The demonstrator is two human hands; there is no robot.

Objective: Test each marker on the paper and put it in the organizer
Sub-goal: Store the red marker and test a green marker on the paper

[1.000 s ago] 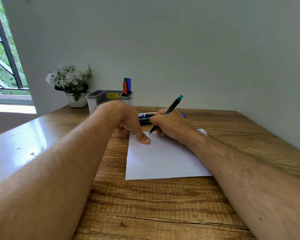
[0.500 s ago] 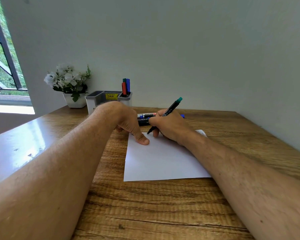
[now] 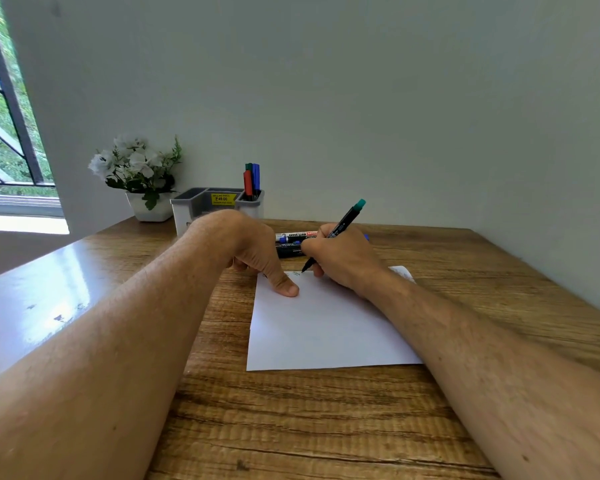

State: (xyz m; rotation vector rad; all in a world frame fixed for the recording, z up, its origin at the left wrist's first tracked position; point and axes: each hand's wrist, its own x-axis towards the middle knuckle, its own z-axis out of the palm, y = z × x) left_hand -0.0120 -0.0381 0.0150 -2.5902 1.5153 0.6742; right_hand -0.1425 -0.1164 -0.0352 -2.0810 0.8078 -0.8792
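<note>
The right hand (image 3: 340, 258) grips a green-capped marker (image 3: 340, 226) like a pen, its fingers curled round the black barrel and its tip set down on the far edge of the paper (image 3: 326, 327), where a small green scribble shows just beside the tip. The left hand (image 3: 257, 251) steadies the sheet: its thumb (image 3: 284, 285) presses flat on the paper's far left corner, while the other fingers are curled under and mostly hidden, so whether they hold anything cannot be told. The paper lies on the wooden counter (image 3: 291, 427) between the two forearms. Beyond the hands, the grey organizer (image 3: 194, 206) stands near the wall, and its right-hand compartment already holds three markers (image 3: 252, 181), red, green and blue, upright; these seem to be finished. At least two more markers (image 3: 291, 242) lie on the counter just behind the hands, one white-barrelled with a blue band and one black, partly hidden by the right hand, so more may be out of sight. By this reckoning the task is roughly midway: the marker in hand is being tested and must next go into the organizer, and the loose ones behind appear not yet tested. A potted white flower (image 3: 136, 171) stands left of the organizer.
</note>
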